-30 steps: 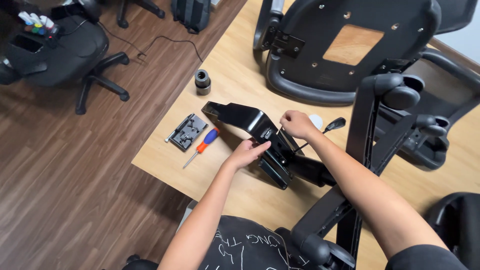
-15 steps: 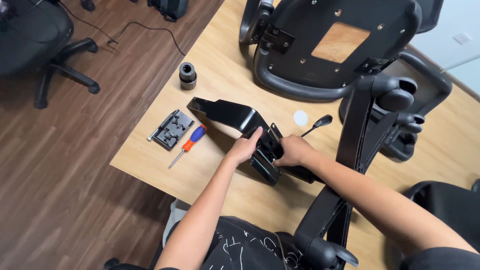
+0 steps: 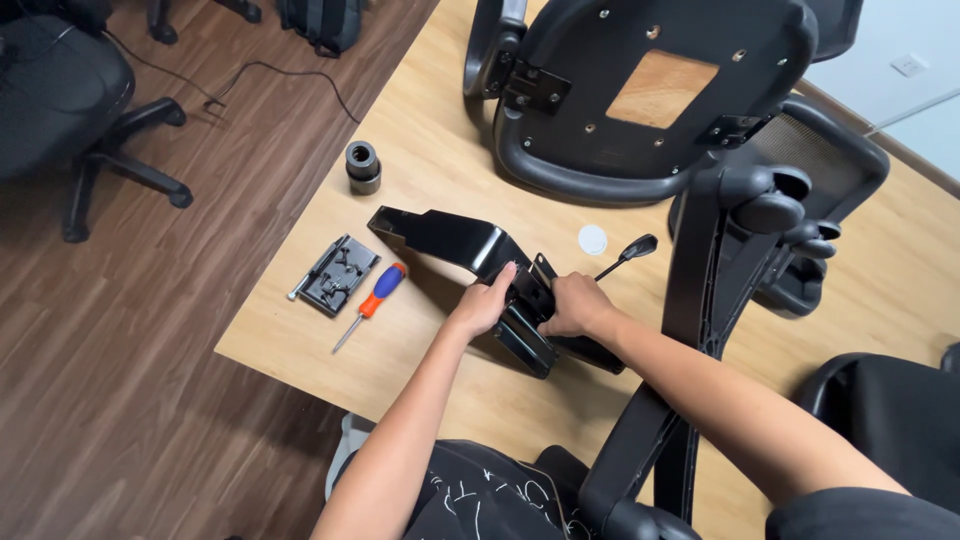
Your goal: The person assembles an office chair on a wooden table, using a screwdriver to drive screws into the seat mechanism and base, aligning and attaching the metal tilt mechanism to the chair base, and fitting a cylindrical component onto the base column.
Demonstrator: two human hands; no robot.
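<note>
Head view, hands: the left hand (image 3: 487,303) lay spread flat, fingers pressed on the black bent-steel chair mechanism bracket (image 3: 470,250); the right hand (image 3: 573,305) was curled, clamped on the bracket's near end.
Head view, bracket: it lay tilted on the light wooden table (image 3: 300,330), towards the table's near edge, midway along it.
Head view, tools: the orange-and-blue-handled screwdriver (image 3: 372,303) lay just beside the grey tray of small hardware (image 3: 335,275), near the table's left edge; the black cylindrical bushing (image 3: 363,165) stood further along that edge.
Head view, far side: the upturned black plastic seat shell (image 3: 640,90) lay at the far edge.
Risk, pinch: fingers sat close to the hinged plates; they could be nipped if the plates closed.
Risk, slip: the tilted bracket could slide towards the near edge.
</note>
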